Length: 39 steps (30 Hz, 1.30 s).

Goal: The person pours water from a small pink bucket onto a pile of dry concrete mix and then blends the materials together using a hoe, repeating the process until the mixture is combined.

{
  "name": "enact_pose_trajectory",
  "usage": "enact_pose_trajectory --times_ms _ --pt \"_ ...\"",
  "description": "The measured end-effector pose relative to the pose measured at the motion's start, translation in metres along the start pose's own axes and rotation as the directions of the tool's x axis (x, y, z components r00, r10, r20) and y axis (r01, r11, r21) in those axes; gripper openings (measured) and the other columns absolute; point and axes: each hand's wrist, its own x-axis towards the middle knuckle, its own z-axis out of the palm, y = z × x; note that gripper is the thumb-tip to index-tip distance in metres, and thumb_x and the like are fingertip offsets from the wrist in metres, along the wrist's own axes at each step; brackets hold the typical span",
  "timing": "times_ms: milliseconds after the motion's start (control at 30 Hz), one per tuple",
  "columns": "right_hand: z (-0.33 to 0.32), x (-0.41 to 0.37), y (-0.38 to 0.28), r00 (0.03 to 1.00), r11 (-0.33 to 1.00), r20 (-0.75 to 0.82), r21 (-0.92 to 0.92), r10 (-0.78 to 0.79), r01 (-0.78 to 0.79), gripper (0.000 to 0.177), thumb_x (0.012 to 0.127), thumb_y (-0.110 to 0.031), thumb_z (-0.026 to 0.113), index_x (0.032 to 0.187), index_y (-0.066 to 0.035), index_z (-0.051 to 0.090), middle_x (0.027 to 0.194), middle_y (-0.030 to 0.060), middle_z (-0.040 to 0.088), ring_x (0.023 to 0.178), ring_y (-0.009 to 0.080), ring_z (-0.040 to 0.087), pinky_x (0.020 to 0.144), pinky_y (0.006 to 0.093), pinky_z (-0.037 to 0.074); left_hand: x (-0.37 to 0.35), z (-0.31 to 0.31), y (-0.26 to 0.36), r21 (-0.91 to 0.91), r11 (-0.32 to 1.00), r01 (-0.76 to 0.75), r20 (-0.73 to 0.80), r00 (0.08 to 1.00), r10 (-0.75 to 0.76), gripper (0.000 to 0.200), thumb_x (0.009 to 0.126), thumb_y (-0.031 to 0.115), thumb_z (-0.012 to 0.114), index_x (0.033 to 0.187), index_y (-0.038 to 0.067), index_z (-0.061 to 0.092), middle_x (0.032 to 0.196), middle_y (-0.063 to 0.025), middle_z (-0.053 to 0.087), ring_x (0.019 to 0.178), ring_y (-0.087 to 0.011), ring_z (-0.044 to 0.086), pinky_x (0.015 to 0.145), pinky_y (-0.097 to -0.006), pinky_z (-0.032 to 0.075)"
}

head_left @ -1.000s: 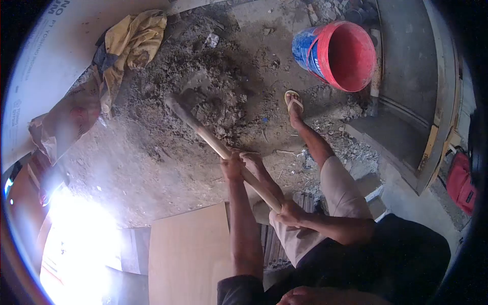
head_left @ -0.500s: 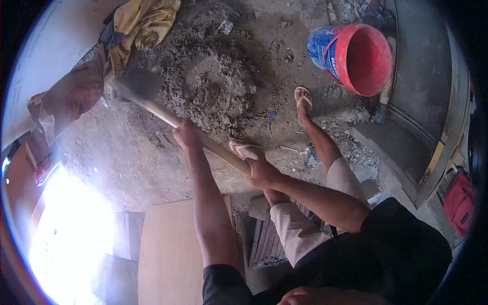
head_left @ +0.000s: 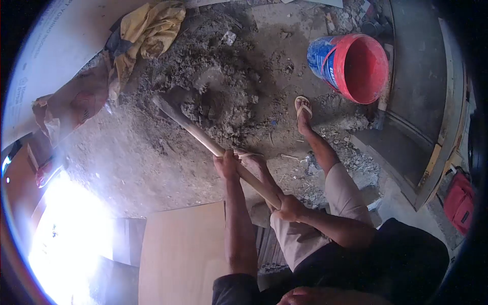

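Observation:
Both my hands are closed around the wooden handle of a hoe [head_left: 203, 137], which slants from upper left to lower right. My left hand [head_left: 227, 165] grips the shaft around its middle. Lower down, near the butt end, my right hand [head_left: 291, 208] holds it close to my thigh. The dark hoe blade [head_left: 175, 97] meets the left side of a heap of wet grey mortar [head_left: 223, 99] on the ground, its edge partly hidden in the mix. A shallow hollow shows in the heap.
A red and blue bucket [head_left: 338, 66] lies tipped on its side at upper right. Crumpled yellowish sacking [head_left: 152, 30] and torn brown paper [head_left: 81, 99] lie at left. My sandalled foot [head_left: 303, 108] stands near rubble. A wooden board [head_left: 183, 244] and red bag [head_left: 459, 203] are nearby.
The hoe blade has moved right from beside the sacking into the mortar. Both hands have come down and to the right, drawing the handle toward my body.

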Motion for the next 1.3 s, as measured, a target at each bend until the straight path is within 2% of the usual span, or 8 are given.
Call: enact_pose_trajectory --times_ms 267,367,533,600,700,800,967,1300 --pt "0.032 0.078 -0.030 0.947 0.962 -0.206 -0.171 -0.247 0.213 0.035 0.068 -0.016 0.066 0.098 0.000 0.057 0.095 0.0244 0.062 0.096 0.0393 0.061 0.083 0.0457 0.048 0.077 0.022 0.088 0.347 0.890 -0.297 0.130 0.955 0.268 0.021 0.080 0.008 0.063 0.093 0.001 0.047 0.064 -0.0063 0.056 0.051 -0.0141 0.054 0.045 -0.0276 0.045" --pt "0.034 0.102 -0.062 0.970 0.987 -0.185 -0.054 -0.160 0.153 0.034 0.070 -0.015 0.065 0.099 0.001 0.056 0.081 0.0206 0.064 0.078 0.0370 0.065 0.071 0.0437 0.050 0.094 0.041 0.117 0.325 0.916 -0.234 0.214 0.962 0.170 0.020 0.081 0.009 0.062 0.092 0.001 0.048 0.067 -0.0070 0.057 0.054 -0.0159 0.057 0.046 -0.0304 0.046" --pt "0.054 0.089 -0.046 0.990 0.971 -0.045 0.204 0.134 -0.122 0.025 0.073 -0.010 0.064 0.095 0.000 0.058 0.079 0.0120 0.062 0.068 0.0244 0.063 0.061 0.0367 0.052 0.147 0.011 0.012 0.352 0.929 -0.115 0.273 0.962 0.016 0.022 0.082 0.012 0.058 0.096 -0.002 0.049 0.076 -0.0148 0.060 0.063 -0.0220 0.062 0.051 -0.0401 0.050" --pt "0.071 0.075 -0.033 0.976 0.935 0.007 0.285 0.216 -0.209 0.025 0.073 -0.012 0.065 0.095 -0.001 0.057 0.068 0.0053 0.059 0.053 0.0169 0.058 0.050 0.0326 0.048 0.137 0.006 -0.017 0.660 0.716 -0.229 0.194 0.972 0.133 0.026 0.082 0.015 0.059 0.098 -0.002 0.048 0.076 -0.0162 0.061 0.064 -0.0231 0.063 0.054 -0.0416 0.051" --pt "0.073 0.054 -0.014 0.978 0.944 0.061 0.256 0.201 -0.210 0.033 0.071 -0.015 0.068 0.097 0.002 0.057 0.076 0.0146 0.064 0.066 0.0264 0.065 0.061 0.0387 0.051 0.103 -0.011 -0.024 0.630 0.757 -0.174 0.171 0.982 0.083 0.034 0.079 0.018 0.063 0.101 -0.003 0.048 0.077 -0.0152 0.060 0.064 -0.0238 0.062 0.056 -0.0407 0.053" --pt "0.051 0.026 -0.038 0.993 0.987 0.028 -0.117 0.112 -0.108 0.037 0.070 -0.017 0.069 0.099 0.002 0.057 0.080 0.0193 0.065 0.074 0.0310 0.067 0.066 0.0418 0.052 0.053 -0.024 0.005 0.506 0.862 0.039 0.102 0.989 -0.105 0.033 0.079 0.014 0.064 0.102 -0.002 0.046 0.078 -0.0126 0.058 0.063 -0.0209 0.061 0.051 -0.0355 0.052" --pt "0.083 0.002 0.007 0.995 0.994 0.014 -0.048 0.102 -0.102 0.042 0.071 -0.025 0.068 0.104 -0.002 0.056 0.083 0.0237 0.065 0.081 0.0389 0.066 0.071 0.0474 0.050 0.014 -0.050 0.005 0.318 0.944 0.085 0.016 0.995 -0.095 0.030 0.081 0.008 0.062 0.103 0.001 0.044 0.076 -0.0099 0.057 0.058 -0.0161 0.058 0.047 -0.0315 0.052" --pt "0.015 0.054 -0.049 0.982 0.979 -0.073 -0.120 -0.173 0.163 0.035 0.073 -0.019 0.067 0.099 0.000 0.053 0.079 0.0215 0.065 0.078 0.0416 0.066 0.071 0.0504 0.050 0.038 0.004 0.104 0.201 0.949 -0.242 0.056 0.970 0.236 0.033 0.081 0.010 0.063 0.105 0.001 0.043 0.071 -0.0070 0.055 0.057 -0.0147 0.056 0.050 -0.0287 0.050"
